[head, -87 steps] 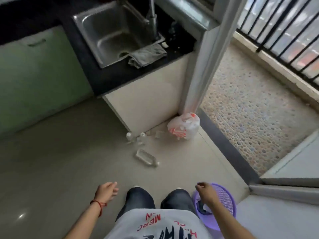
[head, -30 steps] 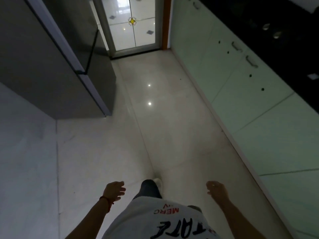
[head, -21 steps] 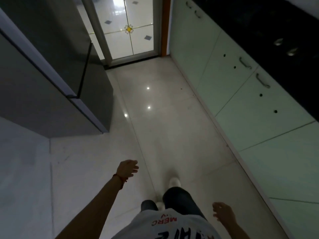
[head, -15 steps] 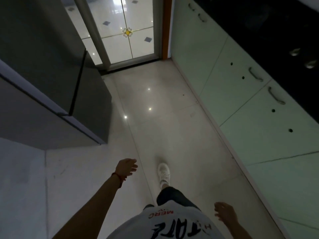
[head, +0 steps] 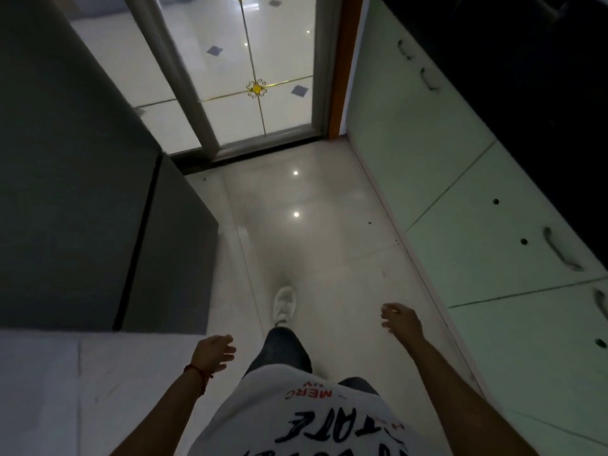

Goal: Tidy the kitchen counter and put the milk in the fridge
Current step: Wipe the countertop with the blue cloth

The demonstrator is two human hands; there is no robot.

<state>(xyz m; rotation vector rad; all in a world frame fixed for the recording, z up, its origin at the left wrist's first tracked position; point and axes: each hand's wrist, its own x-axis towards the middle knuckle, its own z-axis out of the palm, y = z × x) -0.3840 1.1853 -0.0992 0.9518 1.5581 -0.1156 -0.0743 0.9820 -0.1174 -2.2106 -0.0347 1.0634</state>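
The milk is nowhere in this view, and neither hand carries it, so where it sits cannot be told from here. The largest thing in sight is the fridge point(head: 75, 179), a tall dark grey block filling the left side with its doors closed. Opposite, along the right, run the pale green cabinets point(head: 460, 199) under a black kitchen counter point(head: 552, 103), whose top is too dark to show what lies on it. Between them lies the glossy tiled floor point(head: 316, 232), ending at a glass sliding door point(head: 250, 80) ahead. The person is mid-stride down this aisle, a white shoe point(head: 285, 304) set forward. The left hand point(head: 214, 355), with a red cord at the wrist, hangs loosely spread and holds nothing; the right hand point(head: 399, 320) is likewise slack, fingers apart, near the cabinet fronts but clear of them. The step in hand looks like walking between stations, with no item picked up. The next move probably calls for turning right to the counter to find the milk, then taking it across to the fridge and freeing one hand for the door.
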